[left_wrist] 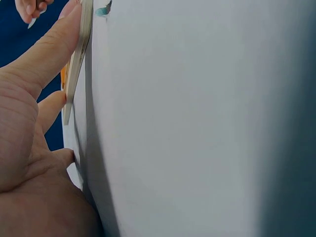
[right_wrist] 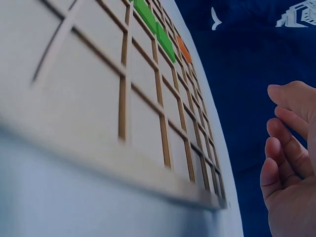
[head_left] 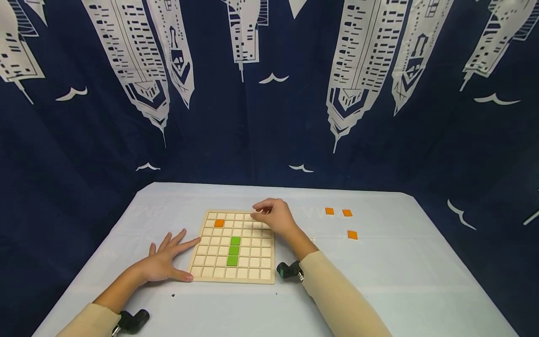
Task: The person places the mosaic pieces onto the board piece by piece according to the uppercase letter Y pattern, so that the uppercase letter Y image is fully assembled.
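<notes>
A pale wooden grid board [head_left: 252, 255] lies on the white table. Three green square tiles [head_left: 233, 250] form a column in it, and one orange tile [head_left: 219, 223] sits near its upper left. My left hand [head_left: 162, 262] is spread at the board's left side, thumb at the near corner and index finger at the edge. Over the upper right of the board hovers my right hand [head_left: 275, 216], fingers loosely bent. Thumb and index tips are apart, and nothing shows between them in the right wrist view, where the fingers [right_wrist: 284, 143] appear beside the board.
Three loose orange tiles [head_left: 352, 235] lie on the table to the right of the board. A dark blue curtain [head_left: 252, 131] with white building prints hangs behind the table's far edge. Dark wrist devices [head_left: 134, 321] sit at both sleeves.
</notes>
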{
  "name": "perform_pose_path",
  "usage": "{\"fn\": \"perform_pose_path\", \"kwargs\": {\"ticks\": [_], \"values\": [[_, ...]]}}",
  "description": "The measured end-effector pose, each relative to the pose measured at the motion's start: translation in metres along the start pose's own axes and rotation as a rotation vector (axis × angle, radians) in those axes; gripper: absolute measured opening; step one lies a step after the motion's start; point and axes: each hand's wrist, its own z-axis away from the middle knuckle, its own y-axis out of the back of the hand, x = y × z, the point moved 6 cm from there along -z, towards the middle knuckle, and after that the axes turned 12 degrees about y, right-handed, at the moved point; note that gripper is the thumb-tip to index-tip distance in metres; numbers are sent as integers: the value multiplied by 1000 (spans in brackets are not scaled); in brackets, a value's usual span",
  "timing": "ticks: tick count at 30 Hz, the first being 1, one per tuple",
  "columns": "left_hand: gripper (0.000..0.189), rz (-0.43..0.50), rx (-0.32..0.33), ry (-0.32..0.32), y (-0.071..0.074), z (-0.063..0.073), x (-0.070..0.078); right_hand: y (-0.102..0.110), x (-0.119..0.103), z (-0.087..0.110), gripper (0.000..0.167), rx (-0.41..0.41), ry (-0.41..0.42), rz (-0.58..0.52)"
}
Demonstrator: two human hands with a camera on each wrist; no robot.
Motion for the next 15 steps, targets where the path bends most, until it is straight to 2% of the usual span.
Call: {"fn": "perform_pose_path", "kwargs": {"ticks": [9,15], "values": [[109,7,-5,-7,-1,0,0,34,5,22,16,109,-19,-10],[109,10,-5,-8,0,0,0,54,11,39,18,169,-7,-26]]}}
